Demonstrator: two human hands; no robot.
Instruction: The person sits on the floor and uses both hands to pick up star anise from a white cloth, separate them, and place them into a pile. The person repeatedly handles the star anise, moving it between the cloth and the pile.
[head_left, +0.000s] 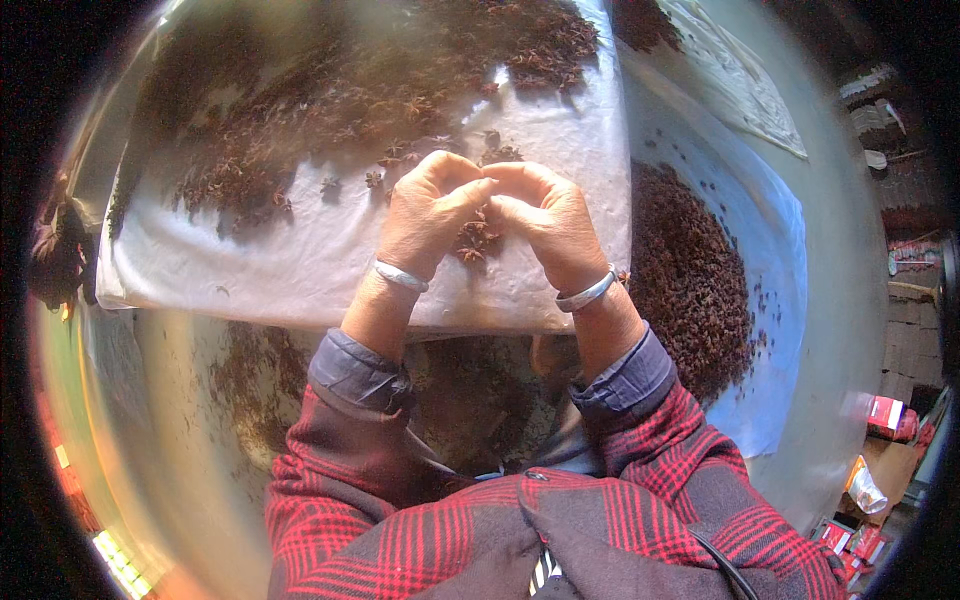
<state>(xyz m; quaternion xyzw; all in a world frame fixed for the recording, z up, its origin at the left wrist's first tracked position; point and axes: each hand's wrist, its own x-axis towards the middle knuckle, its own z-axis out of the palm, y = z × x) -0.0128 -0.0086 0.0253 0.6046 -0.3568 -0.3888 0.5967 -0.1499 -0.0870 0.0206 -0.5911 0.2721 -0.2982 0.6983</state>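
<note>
My left hand (421, 217) and my right hand (556, 225) meet at thumbs and fingertips over a table covered in white sheeting (300, 277). Both have curled fingers; whether a small piece is pinched between them cannot be made out. Just below the joined fingertips lies a small group of brown star anise pods (474, 244). A few more pods (499, 153) show beyond the fingers. Single star anise (373, 179) lie left of my left hand. Farther off, a broad heap of star anise (360, 97) spreads over the sheeting.
On the floor to the right, a large pile of star anise (686, 292) rests on a pale sheet (772, 300). Cardboard (892, 472) and red boxes (886, 412) stand at the right rim. A dark bundle (58, 251) is by the table's left edge.
</note>
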